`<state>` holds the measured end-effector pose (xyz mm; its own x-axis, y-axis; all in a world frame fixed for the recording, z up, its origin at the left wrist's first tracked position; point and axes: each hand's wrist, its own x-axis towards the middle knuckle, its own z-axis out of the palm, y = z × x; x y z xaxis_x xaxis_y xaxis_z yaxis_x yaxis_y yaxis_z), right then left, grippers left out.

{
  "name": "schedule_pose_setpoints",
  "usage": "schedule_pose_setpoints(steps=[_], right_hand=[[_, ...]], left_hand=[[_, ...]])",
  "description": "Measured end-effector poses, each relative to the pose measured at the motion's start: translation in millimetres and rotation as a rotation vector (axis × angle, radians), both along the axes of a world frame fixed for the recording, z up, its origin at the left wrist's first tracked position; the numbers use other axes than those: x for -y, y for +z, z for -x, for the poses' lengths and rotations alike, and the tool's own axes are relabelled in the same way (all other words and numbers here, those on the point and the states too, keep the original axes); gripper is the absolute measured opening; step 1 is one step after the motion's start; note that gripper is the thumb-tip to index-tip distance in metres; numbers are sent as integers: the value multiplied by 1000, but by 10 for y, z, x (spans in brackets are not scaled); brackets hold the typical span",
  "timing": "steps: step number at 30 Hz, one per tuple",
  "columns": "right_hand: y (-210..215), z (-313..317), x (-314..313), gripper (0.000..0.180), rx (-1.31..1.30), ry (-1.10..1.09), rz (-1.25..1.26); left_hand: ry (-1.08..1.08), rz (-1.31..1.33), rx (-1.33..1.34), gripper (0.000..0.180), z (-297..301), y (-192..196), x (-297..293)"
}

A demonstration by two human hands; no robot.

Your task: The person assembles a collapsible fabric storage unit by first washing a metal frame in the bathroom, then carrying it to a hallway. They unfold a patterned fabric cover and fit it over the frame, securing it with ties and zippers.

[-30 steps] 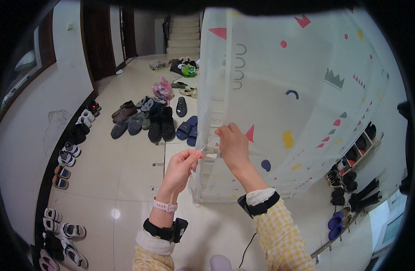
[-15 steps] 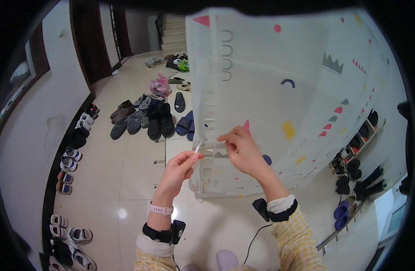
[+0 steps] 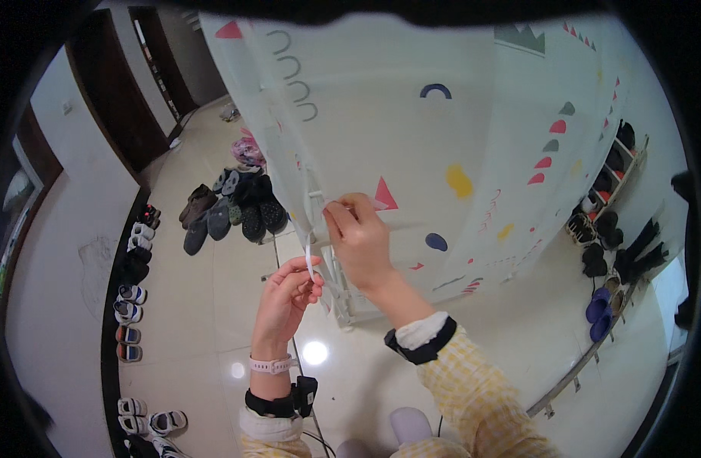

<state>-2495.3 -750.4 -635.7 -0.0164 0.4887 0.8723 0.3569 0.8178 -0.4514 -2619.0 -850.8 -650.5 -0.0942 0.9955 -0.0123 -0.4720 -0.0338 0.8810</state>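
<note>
A thin white tie strip (image 3: pixel 309 261) runs between the thumb and fingers of my left hand (image 3: pixel 280 305), which is closed on it. Just up and to the right, my right hand (image 3: pixel 363 243) pinches at the near left edge of a sheer white cloth cover (image 3: pixel 411 145); its fingertips partly hide the exact spot. Printed triangles, arches and rounded shapes dot the cloth. Behind my hands, white rungs of a frame (image 3: pixel 337 284) show through the cover's lower corner. The strip hangs along that edge, between the two hands.
Pairs of dark slippers (image 3: pixel 251 206) crowd the tiled floor beyond my left hand, beside a pink plastic bag (image 3: pixel 248 150). A row of shoes (image 3: pixel 129 313) lines the left wall. On the right stand shoe racks (image 3: pixel 625 172) and purple clogs (image 3: pixel 599 313).
The view has shifted, and the cover's left edge now slants. My right hand has moved from apart to pinching at the edge. The strip now hangs longer from my left hand.
</note>
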Motion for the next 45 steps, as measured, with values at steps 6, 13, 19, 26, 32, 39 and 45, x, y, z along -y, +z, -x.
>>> schedule_pose_setpoints(steps=[6, 13, 19, 26, 32, 39, 45], right_hand=[[-48, 100, 30, 7, -324, 386, 347], [69, -214, 51, 12, -171, 922, 602], [226, -303, -19, 17, 185, 652, 535], [288, -433, -29, 13, 314, 712, 662], [166, -317, 26, 13, 475, 107, 65], [-28, 111, 54, 8, -156, 198, 154], [-39, -25, 52, 7, -220, 540, 316]], left_hand=[[149, -72, 176, 29, -1, -9, -108], [424, -300, -312, 29, -98, -52, -353], [418, -405, -442, 26, -162, -129, -387], [327, -352, -345, 30, -67, -175, -315], [234, -352, -137, 33, -26, -226, -305], [252, -281, 77, 29, -100, -154, -296], [350, -246, 43, 25, -109, -79, -382]])
